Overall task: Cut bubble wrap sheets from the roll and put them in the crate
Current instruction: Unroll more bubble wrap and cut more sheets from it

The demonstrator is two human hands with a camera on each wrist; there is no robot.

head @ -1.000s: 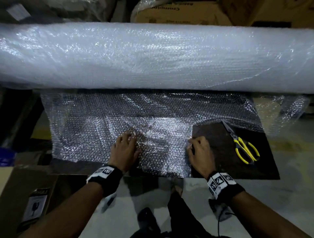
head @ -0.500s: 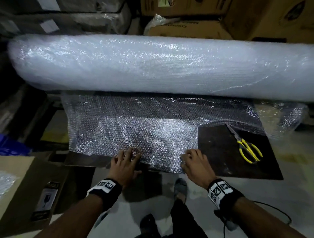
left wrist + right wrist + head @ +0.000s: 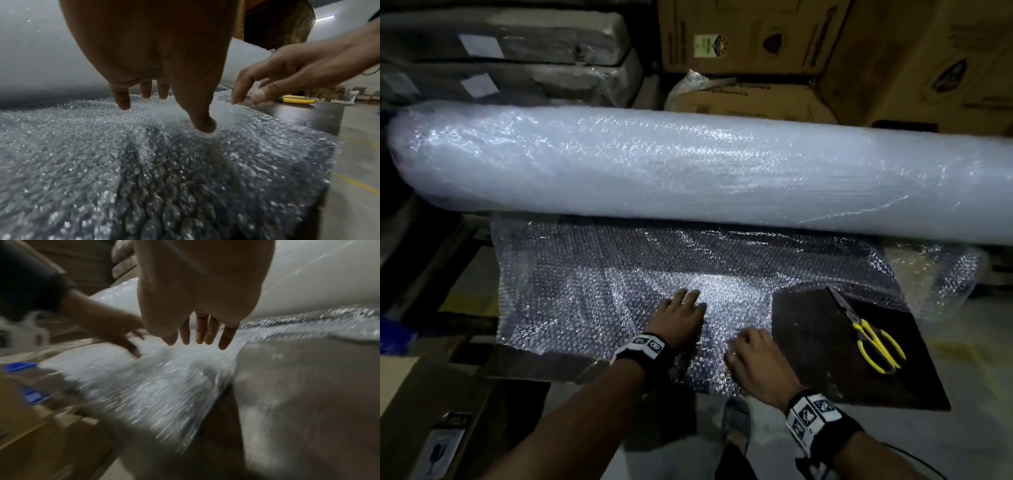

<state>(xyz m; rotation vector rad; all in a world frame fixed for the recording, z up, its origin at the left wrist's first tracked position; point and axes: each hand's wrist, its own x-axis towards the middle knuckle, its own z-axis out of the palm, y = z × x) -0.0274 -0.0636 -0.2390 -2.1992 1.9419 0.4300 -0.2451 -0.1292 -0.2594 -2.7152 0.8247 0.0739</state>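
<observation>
A big white bubble wrap roll (image 3: 688,178) lies across the view. Its unrolled sheet (image 3: 592,294) spreads toward me over a dark board (image 3: 818,342). My left hand (image 3: 685,303) lies flat on the sheet's middle with straight fingers, and its thumb (image 3: 203,125) presses into the bubbles. My right hand (image 3: 743,346) hovers at the sheet's right side near the front edge; its fingers (image 3: 207,334) are straight and hold nothing. Yellow-handled scissors (image 3: 876,346) lie on the bare board to the right, away from both hands.
Cardboard boxes (image 3: 756,37) and wrapped packs (image 3: 510,44) are stacked behind the roll. A flat cardboard box (image 3: 431,411) lies at the lower left, with something blue (image 3: 393,339) at the left edge. Grey floor (image 3: 962,394) shows to the right.
My left hand has slid forward from the sheet's near edge onto its middle. The right hand has let go of the edge and opened. The sheet's near edge now lies closer to me.
</observation>
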